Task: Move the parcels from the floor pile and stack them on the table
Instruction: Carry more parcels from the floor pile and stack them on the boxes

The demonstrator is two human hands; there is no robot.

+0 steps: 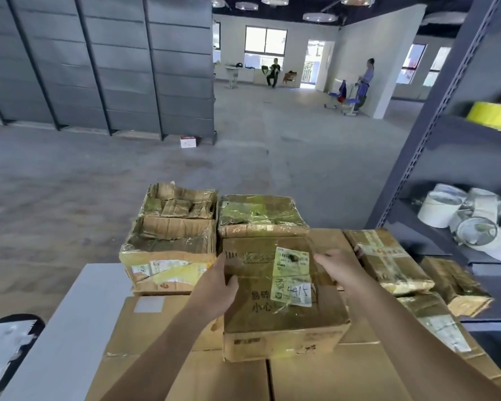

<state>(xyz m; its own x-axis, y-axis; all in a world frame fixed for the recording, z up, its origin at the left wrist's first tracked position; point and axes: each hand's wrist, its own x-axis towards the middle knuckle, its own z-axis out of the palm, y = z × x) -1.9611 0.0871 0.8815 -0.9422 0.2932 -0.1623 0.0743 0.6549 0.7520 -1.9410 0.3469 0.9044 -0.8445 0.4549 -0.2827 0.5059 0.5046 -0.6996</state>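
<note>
Cardboard parcels (330,374) on white table (67,337)

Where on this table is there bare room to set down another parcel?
Bare white tabletop runs along the left, bordered by the flat carton with the white sticker and the torn open box. The near carton top in front of the labelled parcel is also free. Crowded: the back row and the right side, where taped parcels pile beside the shelf.

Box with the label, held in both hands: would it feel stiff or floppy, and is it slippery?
Probably fairly stiff: the box shows square edges between the left hand and right hand, though its corners look dented. Likely a bit slippery, since glossy tape shines around its label. Its weight cannot be judged.
</note>
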